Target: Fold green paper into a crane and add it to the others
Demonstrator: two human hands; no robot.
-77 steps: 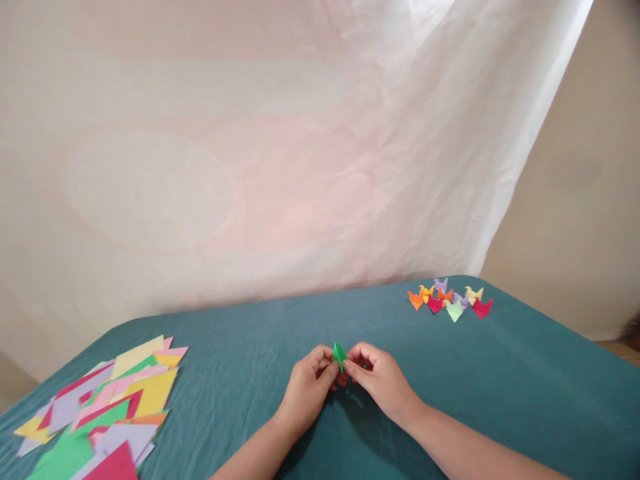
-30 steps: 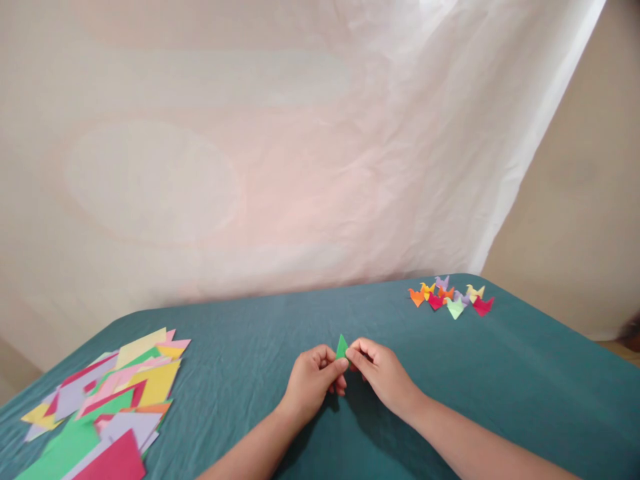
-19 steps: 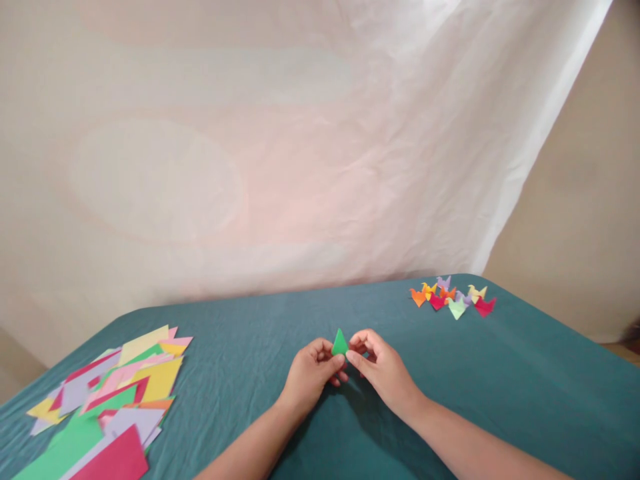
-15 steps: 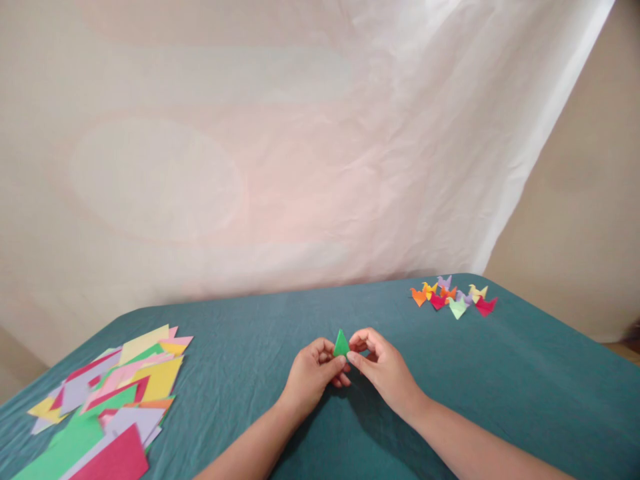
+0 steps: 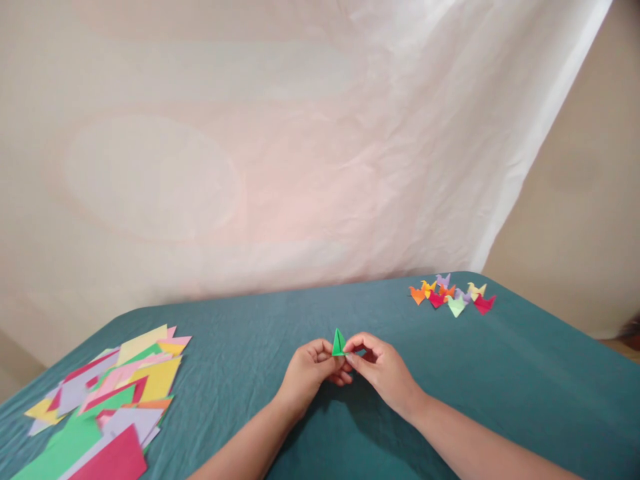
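Both hands meet over the teal table (image 5: 525, 387) near its middle. Left hand (image 5: 309, 373) & right hand (image 5: 383, 373) each pinch the small green folded paper (image 5: 339, 343) w/ thumb + fingertips, point up. Loose colored sheets (image 5: 105, 407) lie far left of it; folded paper birds (image 5: 453, 295) far right, toward the back edge.

Your green folded paper (image 5: 339, 343) looks narrower than it did half a second ago. The broad flat triangle has turned partly edge-on, and a crease now shows down its middle. Compared with the earliest picture, the paper is held a little farther from you, with its tip pointing up. Your right hand (image 5: 383, 370) has brought thumb and forefinger back together on the paper's lower right corner, where they had been spread apart. Your left hand (image 5: 309, 373) has shifted slightly forward with it.
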